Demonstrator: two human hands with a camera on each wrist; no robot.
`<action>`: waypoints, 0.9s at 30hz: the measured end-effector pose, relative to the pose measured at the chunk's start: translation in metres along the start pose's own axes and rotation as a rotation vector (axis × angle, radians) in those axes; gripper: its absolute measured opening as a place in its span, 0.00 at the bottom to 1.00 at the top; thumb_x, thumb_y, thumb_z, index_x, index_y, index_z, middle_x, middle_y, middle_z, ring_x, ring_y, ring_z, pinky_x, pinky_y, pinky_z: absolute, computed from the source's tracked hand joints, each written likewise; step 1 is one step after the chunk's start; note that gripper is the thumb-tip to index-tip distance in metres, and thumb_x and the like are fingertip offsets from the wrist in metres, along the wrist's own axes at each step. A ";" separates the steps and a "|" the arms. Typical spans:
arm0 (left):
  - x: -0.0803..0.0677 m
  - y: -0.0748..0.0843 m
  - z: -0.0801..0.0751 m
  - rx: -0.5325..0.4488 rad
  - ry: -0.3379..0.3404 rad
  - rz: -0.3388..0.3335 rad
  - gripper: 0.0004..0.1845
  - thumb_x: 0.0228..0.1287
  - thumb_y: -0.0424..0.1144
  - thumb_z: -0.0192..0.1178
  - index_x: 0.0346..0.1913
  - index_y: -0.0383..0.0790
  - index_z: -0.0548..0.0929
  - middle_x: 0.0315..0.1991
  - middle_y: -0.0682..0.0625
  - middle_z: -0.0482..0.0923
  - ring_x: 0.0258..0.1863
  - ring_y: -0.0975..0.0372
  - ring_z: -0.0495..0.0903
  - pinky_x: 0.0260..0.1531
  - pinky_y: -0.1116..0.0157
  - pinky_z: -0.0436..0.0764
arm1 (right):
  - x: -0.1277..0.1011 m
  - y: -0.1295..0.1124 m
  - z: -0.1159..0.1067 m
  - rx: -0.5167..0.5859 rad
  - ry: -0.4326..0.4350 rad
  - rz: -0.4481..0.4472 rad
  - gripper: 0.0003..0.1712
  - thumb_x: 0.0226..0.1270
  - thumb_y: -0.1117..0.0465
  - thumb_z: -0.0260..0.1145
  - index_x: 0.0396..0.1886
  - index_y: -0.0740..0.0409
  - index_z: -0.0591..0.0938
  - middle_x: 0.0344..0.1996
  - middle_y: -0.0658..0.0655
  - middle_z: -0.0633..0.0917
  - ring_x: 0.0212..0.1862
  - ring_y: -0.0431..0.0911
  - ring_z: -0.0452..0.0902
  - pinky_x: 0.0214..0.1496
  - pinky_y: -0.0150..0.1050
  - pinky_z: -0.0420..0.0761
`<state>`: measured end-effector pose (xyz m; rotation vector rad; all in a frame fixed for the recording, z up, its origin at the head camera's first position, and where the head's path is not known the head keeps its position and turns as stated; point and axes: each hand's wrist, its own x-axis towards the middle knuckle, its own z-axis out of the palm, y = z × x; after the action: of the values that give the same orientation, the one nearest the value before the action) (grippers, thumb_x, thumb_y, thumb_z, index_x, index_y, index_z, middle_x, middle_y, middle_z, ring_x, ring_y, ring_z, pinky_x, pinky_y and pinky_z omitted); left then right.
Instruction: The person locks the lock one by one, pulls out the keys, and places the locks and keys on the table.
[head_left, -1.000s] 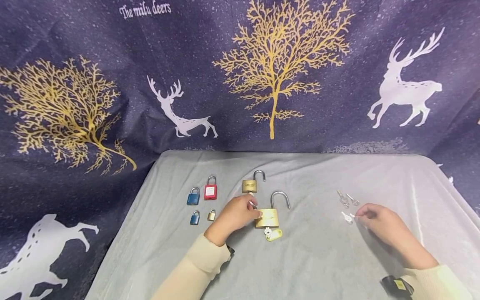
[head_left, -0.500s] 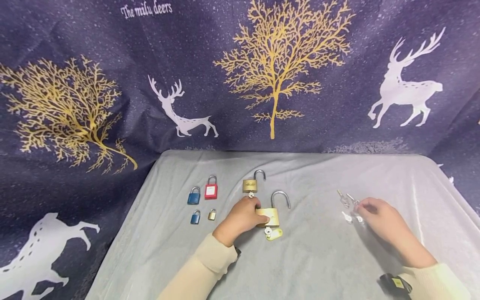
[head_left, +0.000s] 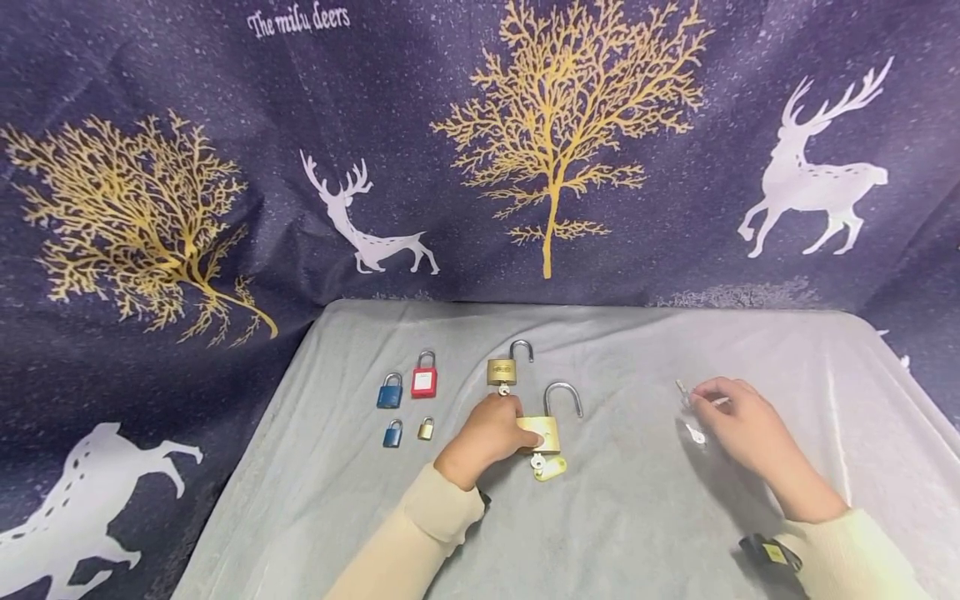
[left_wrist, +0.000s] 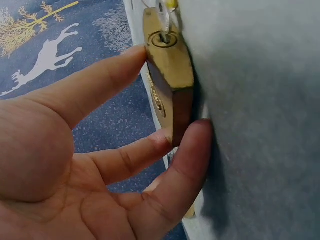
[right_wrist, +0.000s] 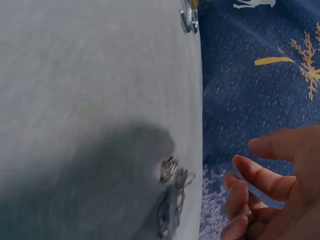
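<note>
Head view: left hand (head_left: 487,435) has slid up onto big brass padlock (head_left: 542,431), right hand (head_left: 738,425) moved up to loose keys (head_left: 693,415). Left wrist: fingers pinch padlock body. Right wrist: fingers relaxed above keys, holding nothing

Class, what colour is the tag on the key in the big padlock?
Pale yellow tag; the head view shows it best.

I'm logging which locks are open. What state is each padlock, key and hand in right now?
Large brass padlock: shackle open, key inserted, yellow tag.
Medium brass padlock: shackle open, key inserted.
Red padlock: closed.
Two blue padlocks: closed.
Tiny brass padlock: closed.
Loose keys: lying on cloth.
Left hand: grips large brass padlock.
Right hand: open over keys.
</note>
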<state>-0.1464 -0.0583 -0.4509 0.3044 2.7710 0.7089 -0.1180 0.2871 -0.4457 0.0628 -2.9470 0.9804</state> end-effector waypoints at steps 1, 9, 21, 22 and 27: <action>0.001 0.000 0.000 -0.006 -0.004 -0.005 0.19 0.48 0.46 0.79 0.26 0.39 0.78 0.25 0.50 0.75 0.27 0.60 0.72 0.30 0.64 0.73 | 0.001 -0.002 0.001 0.005 0.003 -0.005 0.17 0.76 0.54 0.59 0.51 0.62 0.82 0.50 0.69 0.82 0.43 0.58 0.84 0.41 0.48 0.80; 0.005 -0.002 0.001 -0.070 -0.052 -0.039 0.21 0.50 0.46 0.78 0.20 0.42 0.74 0.19 0.54 0.69 0.21 0.61 0.67 0.22 0.67 0.67 | 0.006 -0.019 0.007 0.029 0.016 -0.033 0.14 0.75 0.55 0.60 0.49 0.60 0.84 0.50 0.68 0.83 0.40 0.52 0.84 0.42 0.44 0.78; 0.006 -0.004 0.000 -0.153 -0.099 -0.075 0.20 0.48 0.45 0.78 0.23 0.41 0.75 0.20 0.53 0.73 0.21 0.60 0.71 0.22 0.66 0.69 | 0.020 -0.049 0.016 0.075 -0.038 -0.057 0.14 0.77 0.55 0.58 0.49 0.59 0.83 0.48 0.63 0.88 0.45 0.56 0.85 0.46 0.52 0.82; 0.006 -0.003 0.000 -0.165 -0.105 -0.076 0.19 0.49 0.45 0.78 0.23 0.41 0.76 0.19 0.53 0.73 0.19 0.61 0.72 0.21 0.66 0.70 | 0.021 -0.052 0.017 0.079 -0.040 -0.061 0.14 0.77 0.55 0.59 0.49 0.59 0.83 0.48 0.63 0.88 0.45 0.56 0.85 0.47 0.53 0.82; 0.004 -0.002 -0.001 -0.235 -0.123 -0.068 0.16 0.51 0.42 0.76 0.25 0.41 0.77 0.18 0.53 0.75 0.15 0.62 0.75 0.17 0.67 0.73 | 0.030 -0.063 0.024 0.099 -0.053 -0.091 0.14 0.77 0.54 0.59 0.49 0.58 0.83 0.47 0.62 0.88 0.45 0.54 0.84 0.49 0.54 0.82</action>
<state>-0.1504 -0.0596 -0.4522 0.1978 2.5377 0.9534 -0.1450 0.2218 -0.4261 0.2272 -2.9116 1.1272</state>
